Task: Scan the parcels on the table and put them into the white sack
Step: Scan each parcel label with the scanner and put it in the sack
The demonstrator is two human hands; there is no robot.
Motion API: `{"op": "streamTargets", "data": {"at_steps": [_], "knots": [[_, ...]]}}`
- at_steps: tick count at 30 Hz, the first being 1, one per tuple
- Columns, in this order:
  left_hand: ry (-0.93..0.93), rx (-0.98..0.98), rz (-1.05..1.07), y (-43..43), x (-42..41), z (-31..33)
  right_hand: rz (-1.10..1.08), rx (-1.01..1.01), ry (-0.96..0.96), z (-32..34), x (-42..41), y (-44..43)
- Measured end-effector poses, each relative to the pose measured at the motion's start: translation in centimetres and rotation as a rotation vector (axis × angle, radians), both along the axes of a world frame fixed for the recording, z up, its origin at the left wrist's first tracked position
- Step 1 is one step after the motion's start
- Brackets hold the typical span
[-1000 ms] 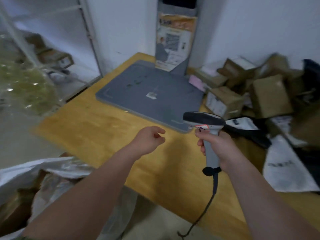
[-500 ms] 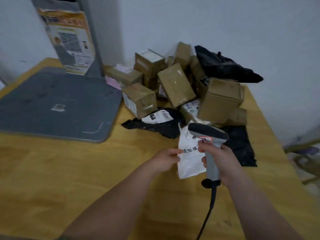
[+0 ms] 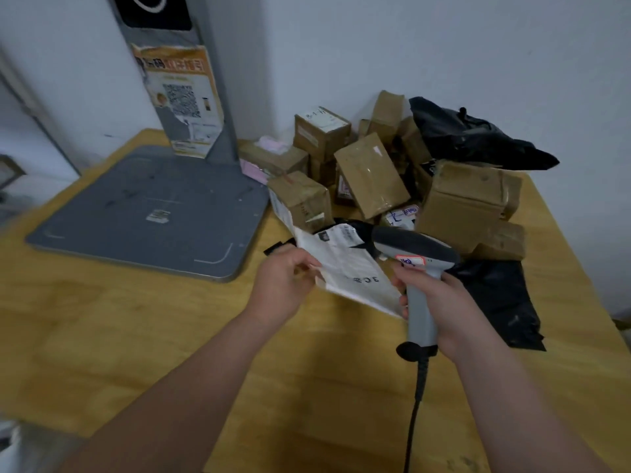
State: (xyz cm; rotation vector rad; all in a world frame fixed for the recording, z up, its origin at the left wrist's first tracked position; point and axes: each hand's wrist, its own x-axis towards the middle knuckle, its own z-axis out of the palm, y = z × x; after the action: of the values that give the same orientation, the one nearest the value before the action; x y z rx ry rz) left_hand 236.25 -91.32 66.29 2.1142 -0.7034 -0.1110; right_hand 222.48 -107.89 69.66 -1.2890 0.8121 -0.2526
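1. The left hand [image 3: 285, 285] has its fingers closed on the near left edge of a white mailer bag [image 3: 351, 271], thumb on top, and holds it tilted just off the table. Half a second ago those fingers were only reaching the bag's edge while it lay flat.

2. The right hand [image 3: 444, 312] is wrapped tight around the grey handle of a barcode scanner [image 3: 415, 254], whose dark head sits above the fingers and points at the white bag. The bag's right corner runs behind the scanner handle. The grip is the same as before.

3. A black cable [image 3: 415, 418] drops from the scanner's base toward the near edge of the table.

4. Just beyond the fingers, the white bag's far end overlaps a black bag with a white label [image 3: 341, 233]. A second black bag [image 3: 498, 302] lies flat to the right of the right hand.

5. Farther out, a heap of brown cardboard boxes [image 3: 372, 175] is piled against the wall, with another black bag [image 3: 471, 134] lying on top at the right. The heap looks unchanged.

6. Left of the left hand a grey flat platform [image 3: 146, 213] rests on the wooden table [image 3: 136, 336], with a grey post [image 3: 184, 97] bearing a poster behind it.

7. The white sack is not clearly in view.
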Motion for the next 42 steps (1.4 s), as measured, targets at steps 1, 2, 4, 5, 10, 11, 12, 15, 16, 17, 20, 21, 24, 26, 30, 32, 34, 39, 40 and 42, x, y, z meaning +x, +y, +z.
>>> {"op": "streamTargets", "data": {"at_steps": [1, 2, 4, 5, 10, 11, 12, 15, 16, 17, 20, 21, 24, 26, 30, 32, 34, 39, 40, 42], "knots": [[-0.045, 0.000, 0.032, 1.1, 0.5, 0.5, 0.024, -0.006, -0.021, 0.4, 0.4, 0.4], [-0.075, 0.003, 0.071, 2.3, 0.9, 0.8, 0.042, -0.013, -0.040, 0.8, 0.9, 0.9], [-0.029, -0.008, 0.163, 4.5, 1.4, 1.2, 0.064, -0.013, -0.074, 1.5, 1.7, 1.7], [0.019, -0.048, 0.214, 5.6, 1.5, 1.3, 0.080, -0.006, -0.090, 1.8, 2.1, 2.1], [0.190, -0.250, 0.423, 9.9, 1.8, 1.2, 0.208, -0.012, -0.143, 2.8, 3.5, 4.7], [0.263, -0.317, 0.456, 10.6, 1.7, 1.1, 0.234, -0.014, -0.148, 3.0, 3.8, 5.2], [0.339, -0.388, 0.493, 11.2, 1.7, 1.0, 0.259, -0.019, -0.148, 3.1, 4.0, 5.6], [0.490, -0.509, 0.585, 13.0, 1.3, 1.0, 0.324, -0.064, -0.132, 3.5, 4.6, 7.1], [0.510, -0.521, 0.594, 13.6, 1.3, 0.9, 0.345, -0.089, -0.125, 3.6, 4.7, 7.5], [0.516, -0.533, 0.600, 14.1, 1.2, 0.8, 0.370, -0.117, -0.115, 3.7, 4.8, 7.9], [0.521, -0.564, 0.633, 15.4, 0.9, 0.5, 0.441, -0.167, -0.081, 3.9, 4.9, 9.0], [0.525, -0.577, 0.639, 15.7, 0.8, 0.5, 0.464, -0.175, -0.065, 3.9, 4.9, 9.3], [0.521, -0.606, 0.660, 16.5, 0.5, 0.3, 0.563, -0.199, -0.015, 3.8, 5.0, 9.9], [0.506, -0.623, 0.677, 17.1, 0.4, 0.2, 0.633, -0.211, 0.008, 3.6, 5.1, 10.4], [0.474, -0.667, 0.703, 18.3, -0.1, 0.2, 0.714, -0.232, 0.059, 3.1, 5.6, 11.5], [0.466, -0.683, 0.725, 19.0, -0.2, 0.2, 0.740, -0.226, 0.065, 2.9, 6.0, 12.2], [0.460, -0.692, 0.755, 19.9, -0.3, 0.3, 0.757, -0.215, 0.062, 2.8, 6.3, 13.1], [0.453, -0.715, 0.826, 23.1, -0.3, 0.0, 0.797, -0.225, 0.072, 2.9, 7.5, 15.7], [0.452, -0.721, 0.837, 23.9, -0.2, -0.2, 0.804, -0.228, 0.068, 2.9, 7.7, 16.4], [0.447, -0.732, 0.860, 25.5, -0.2, -0.3, 0.810, -0.232, 0.055, 3.0, 8.1, 18.0]]}}
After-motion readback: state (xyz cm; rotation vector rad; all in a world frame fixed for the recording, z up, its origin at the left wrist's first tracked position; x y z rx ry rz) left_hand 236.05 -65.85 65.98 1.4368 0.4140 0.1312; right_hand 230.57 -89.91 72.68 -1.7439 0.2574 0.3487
